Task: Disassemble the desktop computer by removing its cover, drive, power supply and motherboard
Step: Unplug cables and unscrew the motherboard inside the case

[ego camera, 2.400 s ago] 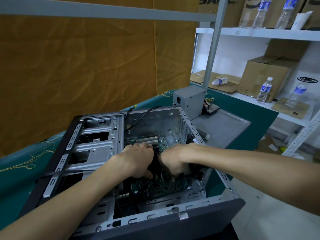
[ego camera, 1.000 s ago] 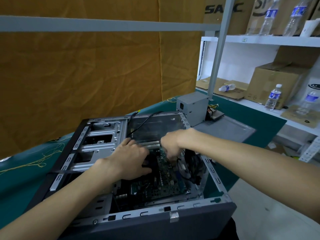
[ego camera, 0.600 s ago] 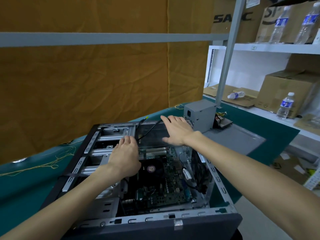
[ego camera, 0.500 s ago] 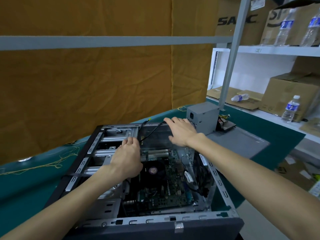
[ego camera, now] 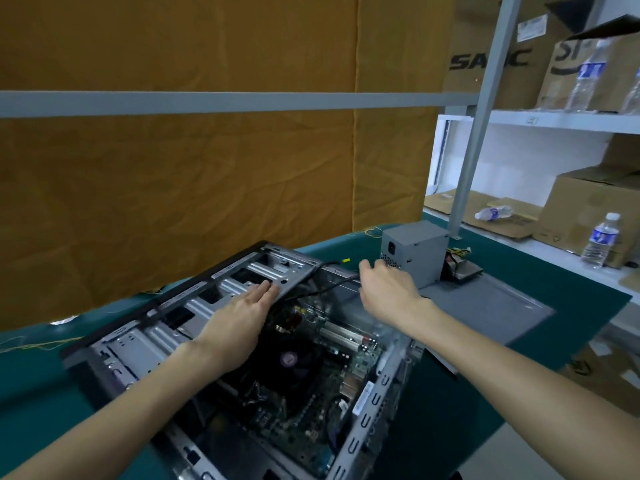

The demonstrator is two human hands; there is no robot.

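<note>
Case (ego camera: 145,344) lies open on its side across the lower centre of the frame, on the green table (ego camera: 571,327). Motherboard (ego camera: 311,386) sits in the case floor, black fan near its middle.

Left hand (ego camera: 239,320): forearm enters from lower left, palm down, fingers straight and close together, fingertips resting on the metal drive cage (ego camera: 263,271) at the case's upper edge. Holding nothing.

Right hand (ego camera: 384,285): forearm enters from lower right, wrist raised above the case's far corner, fingers loosely bent and reaching toward upper centre. A black cable (ego camera: 332,284) runs just beside the fingers; cannot tell if they pinch it or only touch it.

Power supply (ego camera: 415,254), grey box, stands out of the case at centre right, just beyond the right hand. Cover (ego camera: 485,313) lies flat to the right, under and beside the supply. Drive (ego camera: 465,270) rests on the cover behind the supply, partly hidden.
</note>
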